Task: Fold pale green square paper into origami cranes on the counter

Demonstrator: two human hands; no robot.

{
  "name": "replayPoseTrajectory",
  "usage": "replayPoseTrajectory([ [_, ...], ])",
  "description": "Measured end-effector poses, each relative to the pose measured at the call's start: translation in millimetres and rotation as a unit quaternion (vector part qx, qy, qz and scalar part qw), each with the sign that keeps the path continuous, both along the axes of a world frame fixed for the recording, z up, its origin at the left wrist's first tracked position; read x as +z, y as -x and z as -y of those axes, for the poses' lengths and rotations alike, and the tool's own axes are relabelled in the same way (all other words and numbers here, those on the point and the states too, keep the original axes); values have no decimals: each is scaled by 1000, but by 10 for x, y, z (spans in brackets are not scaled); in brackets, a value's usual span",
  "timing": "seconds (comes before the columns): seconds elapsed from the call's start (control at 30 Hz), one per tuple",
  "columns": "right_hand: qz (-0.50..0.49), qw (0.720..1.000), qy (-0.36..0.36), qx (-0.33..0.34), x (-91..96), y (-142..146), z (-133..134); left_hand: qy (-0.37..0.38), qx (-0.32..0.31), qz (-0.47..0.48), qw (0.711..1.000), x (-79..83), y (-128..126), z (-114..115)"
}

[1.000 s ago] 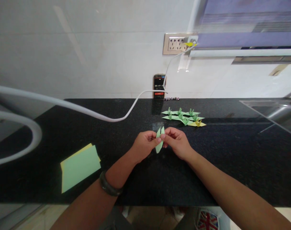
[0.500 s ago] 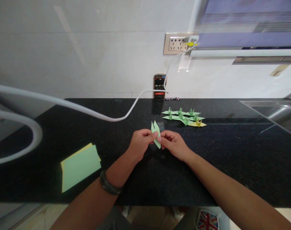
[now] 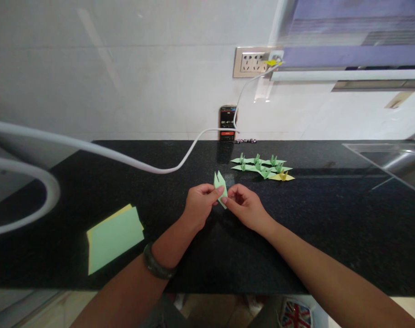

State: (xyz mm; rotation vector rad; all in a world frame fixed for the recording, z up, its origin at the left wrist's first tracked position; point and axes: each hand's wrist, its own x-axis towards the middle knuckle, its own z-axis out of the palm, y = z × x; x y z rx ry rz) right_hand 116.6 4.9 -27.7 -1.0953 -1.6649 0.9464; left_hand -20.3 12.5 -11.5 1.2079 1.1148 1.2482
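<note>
A folded piece of light green origami paper (image 3: 220, 183), narrow and split into two points at its top, is held above the dark counter. My left hand (image 3: 201, 202) pinches it from the left, thumb across its front. On the other side my right hand (image 3: 245, 203) grips its lower right edge between thumb and fingers. The fingers behind the paper are partly hidden. Beyond my hands, to the right, stand several green folded paper cranes (image 3: 258, 167) in rows, with one yellow paper crane (image 3: 283, 176) at the front.
A stack of green and yellow paper sheets (image 3: 115, 241) lies on the black counter (image 3: 228, 259) at left. A phone (image 3: 227, 122) showing a timer leans on the wall. The white cable (image 3: 153, 169) loops across the left side to a wall socket (image 3: 250, 62). A sink (image 3: 402, 161) is at right.
The folded paper has shifted slightly left and tilted a little. My right thumb has moved slightly left and down along its lower part. The cranes and sheets are unmoved.
</note>
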Motion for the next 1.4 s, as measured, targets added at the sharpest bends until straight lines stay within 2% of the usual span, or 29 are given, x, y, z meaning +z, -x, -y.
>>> replayPoseTrajectory([
  [0.13,35,999,-30,-9,7,-13,-6,1,-2,-4,1000,-6,3,-3],
  [0.23,3,1000,-15,-8,26,-18,-10,7,-12,3,1000,-11,4,-1],
  [0.43,-100,991,55,69,73,-20,7,27,-54,56,997,21,3,6],
  [0.6,-105,985,67,115,84,-28,20,26,-81,52,995,35,19,12],
  [0.83,-98,984,75,130,86,-44,4,28,-74,75,994,37,19,18],
  [0.97,-105,986,88,100,70,-26,-10,11,-49,50,997,13,23,3],
  [1.1,-120,986,95,67,57,-11,-23,-10,-52,39,998,29,17,16],
  [1.3,-76,979,131,139,94,-23,-4,-33,-58,13,998,86,-10,59],
  [1.4,-84,976,128,154,111,-29,14,-40,-54,4,998,103,-18,73],
])
